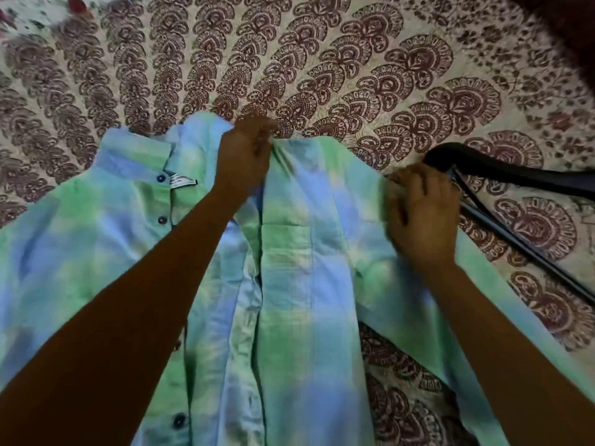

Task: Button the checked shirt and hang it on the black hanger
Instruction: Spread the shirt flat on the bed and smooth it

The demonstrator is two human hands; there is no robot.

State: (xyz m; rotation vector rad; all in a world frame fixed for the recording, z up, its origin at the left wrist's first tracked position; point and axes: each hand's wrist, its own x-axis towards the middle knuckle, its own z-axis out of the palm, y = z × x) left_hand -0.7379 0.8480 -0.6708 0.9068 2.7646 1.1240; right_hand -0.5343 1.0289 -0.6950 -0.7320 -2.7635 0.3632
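On patterned bedspread (354, 59): checked shirt (289, 284) unbuttoned. Left hand (244, 152) pinches collar; right hand (425, 214) grips shoulder fabric beside black hanger (515, 175).

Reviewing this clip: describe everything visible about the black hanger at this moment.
The black hanger lies on the patterned bedspread at the right, beside the checked shirt's shoulder. One broad, curved black arm runs off the right edge; a thin bar slants down from it toward the lower right. Its hook is not in view. It looks like plastic. The right hand lies at its near end, on the shirt's edge; whether it touches the hanger is unclear. The shirt is not on it.
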